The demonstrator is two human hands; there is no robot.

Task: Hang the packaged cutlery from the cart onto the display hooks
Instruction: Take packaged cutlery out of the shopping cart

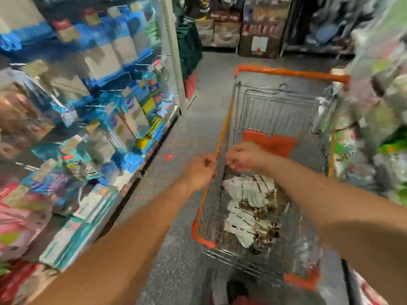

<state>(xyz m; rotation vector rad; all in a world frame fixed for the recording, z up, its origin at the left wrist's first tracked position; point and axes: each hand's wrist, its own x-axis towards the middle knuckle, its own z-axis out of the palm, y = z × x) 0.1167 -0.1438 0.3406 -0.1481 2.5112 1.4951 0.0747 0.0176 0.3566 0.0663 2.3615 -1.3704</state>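
Lying in the cart, the packaged cutlery sits below both hands, whose blurred fingers' grip I cannot tell.

**Blur hides most detail**

The whole view is smeared and blocky. On the left shelf the packets are patches of blue, white and pink; no label can be read, and the shelf runs off the left edge. The right display is a green and white blur, cut by the right edge. In the cart the packs show only as pale cards with dark smudges; their contents cannot be made out. Whether the left hand or the right hand holds anything cannot be told. Both arms leave the bottom edge. The far racks are too dim to identify.
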